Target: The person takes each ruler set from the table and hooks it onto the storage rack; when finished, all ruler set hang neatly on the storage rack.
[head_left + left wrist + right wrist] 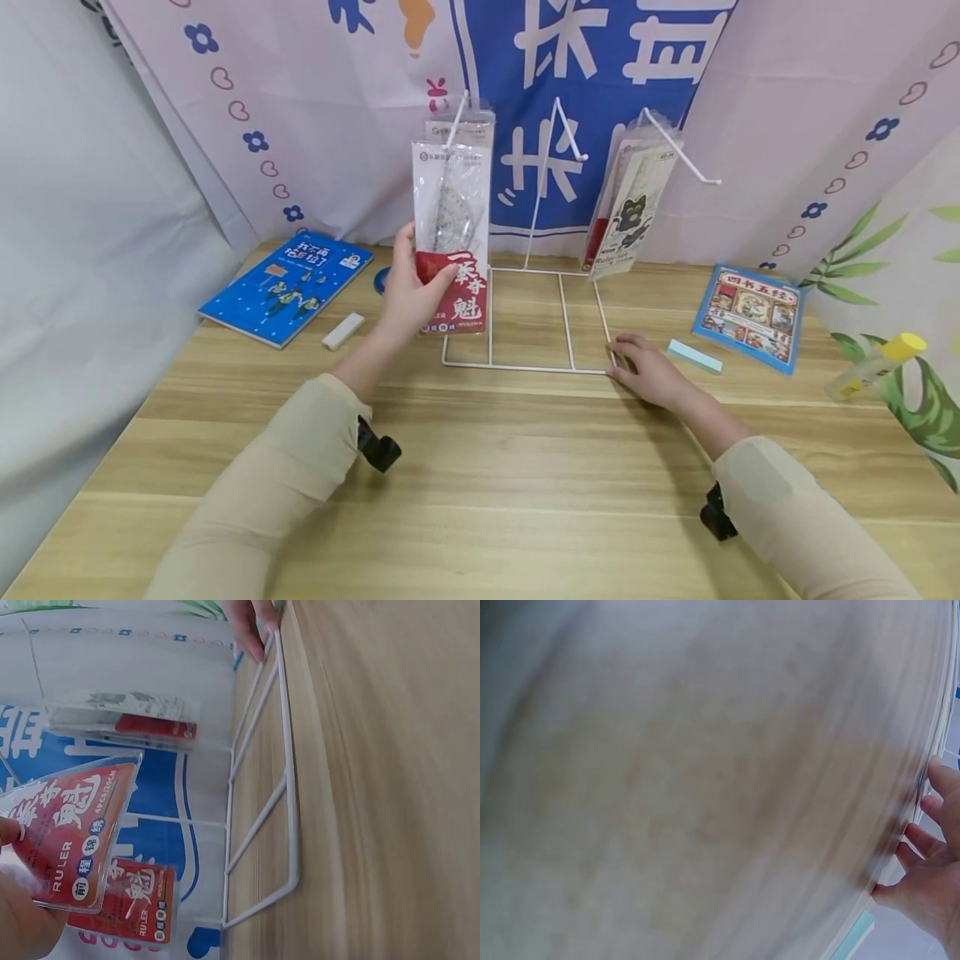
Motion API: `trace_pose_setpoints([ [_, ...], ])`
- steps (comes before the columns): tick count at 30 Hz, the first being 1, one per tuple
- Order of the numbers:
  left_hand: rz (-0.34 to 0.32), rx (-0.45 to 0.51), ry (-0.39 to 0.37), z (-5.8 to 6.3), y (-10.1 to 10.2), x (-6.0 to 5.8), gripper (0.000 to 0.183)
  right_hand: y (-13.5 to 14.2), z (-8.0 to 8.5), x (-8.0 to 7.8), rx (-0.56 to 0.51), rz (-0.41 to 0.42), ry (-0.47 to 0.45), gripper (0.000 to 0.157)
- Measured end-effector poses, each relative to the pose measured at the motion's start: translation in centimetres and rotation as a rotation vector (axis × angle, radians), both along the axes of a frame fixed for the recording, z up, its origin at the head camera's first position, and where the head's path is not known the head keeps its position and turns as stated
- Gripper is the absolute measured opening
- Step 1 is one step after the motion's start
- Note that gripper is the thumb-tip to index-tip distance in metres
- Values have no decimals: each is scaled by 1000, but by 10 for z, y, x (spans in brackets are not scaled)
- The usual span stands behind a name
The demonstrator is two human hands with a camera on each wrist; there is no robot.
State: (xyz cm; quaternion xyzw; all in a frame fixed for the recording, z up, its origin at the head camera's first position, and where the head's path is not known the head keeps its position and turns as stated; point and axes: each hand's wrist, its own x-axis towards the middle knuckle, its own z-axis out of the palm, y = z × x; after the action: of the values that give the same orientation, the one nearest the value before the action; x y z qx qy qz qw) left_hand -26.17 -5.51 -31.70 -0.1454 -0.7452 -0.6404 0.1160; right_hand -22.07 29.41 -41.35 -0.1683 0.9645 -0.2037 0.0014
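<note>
My left hand (411, 292) grips a clear packet of rulers (468, 283) with a red lower part, thumb on its front. The packet is at the left hook of a white wire display rack (525, 367), in front of another ruler packet (142, 909). Down at the rack's front right corner, my right hand (651, 372) holds the base wire between thumb and fingers, close to the tabletop. More ruler packets (636, 204), with a black cat print in front, hang from the right hook. The middle hook (570, 133) carries nothing.
On the left lie a blue book (288, 283), a white eraser-like block (343, 331) and a partly hidden blue round object (381, 281). To the right are a pale blue block (694, 356), a comic-style book (752, 317) and a yellow-capped glue bottle (873, 367). Printed cloth (360, 108) hangs behind.
</note>
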Motion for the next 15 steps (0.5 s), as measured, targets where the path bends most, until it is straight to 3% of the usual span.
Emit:
trace_pose_setpoints([
  [7,40,-120,21,-5,-1,-34,64,1,0,2,1,-3,1,47],
  [15,63,-209,5,-1,-2,-55,63,-1,0,1,-3,0,9,47],
])
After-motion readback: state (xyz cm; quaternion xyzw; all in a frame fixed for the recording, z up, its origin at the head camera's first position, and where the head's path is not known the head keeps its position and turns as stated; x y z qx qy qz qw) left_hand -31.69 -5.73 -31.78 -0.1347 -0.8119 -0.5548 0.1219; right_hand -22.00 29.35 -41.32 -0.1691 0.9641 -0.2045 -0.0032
